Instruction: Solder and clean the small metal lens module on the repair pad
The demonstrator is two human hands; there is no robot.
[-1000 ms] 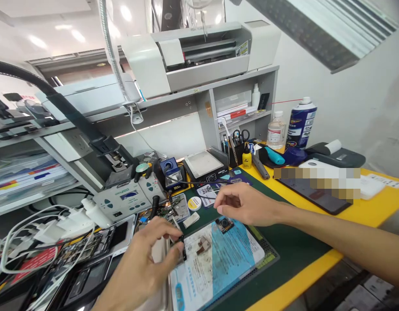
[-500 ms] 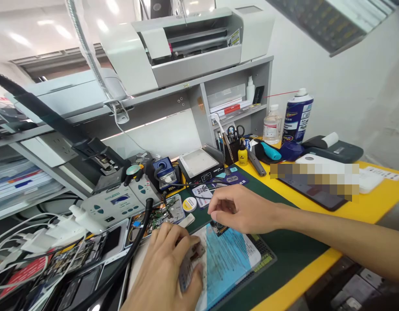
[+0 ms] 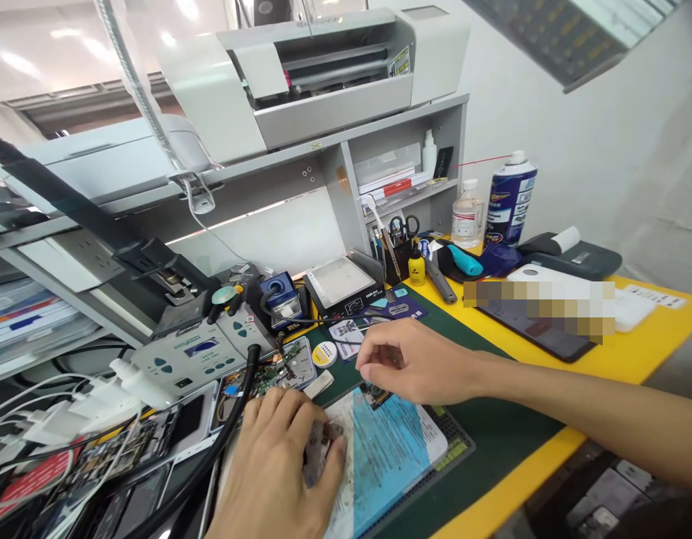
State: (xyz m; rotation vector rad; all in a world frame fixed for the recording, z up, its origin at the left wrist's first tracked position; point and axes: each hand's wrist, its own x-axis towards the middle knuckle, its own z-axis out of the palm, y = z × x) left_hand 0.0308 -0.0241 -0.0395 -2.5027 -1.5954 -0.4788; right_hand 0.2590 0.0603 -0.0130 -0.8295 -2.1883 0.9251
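Note:
A phone with a blue printed film (image 3: 391,449) lies on the green mat (image 3: 492,427) in front of me. My left hand (image 3: 284,464) rests on its left part, fingers curled down around a small brownish part (image 3: 326,433) and holding the phone in place. My right hand (image 3: 413,363) hovers over the phone's top edge, just above a small camera module (image 3: 374,393). Its thumb and forefinger are pinched together and I see nothing between them.
A black hose (image 3: 222,434) runs past my left wrist. Behind it are a circuit board (image 3: 267,374), a solder reel (image 3: 323,353), a soldering station (image 3: 194,352) and a hot plate (image 3: 343,281). Opened phones (image 3: 155,434) and white cables (image 3: 99,389) crowd the left. A dark tablet (image 3: 537,329) and a spray can (image 3: 508,198) are on the right.
My left hand has dropped from pinching a small black piece at the phone's edge to lying flat on the phone. My right hand sank slightly toward the camera module.

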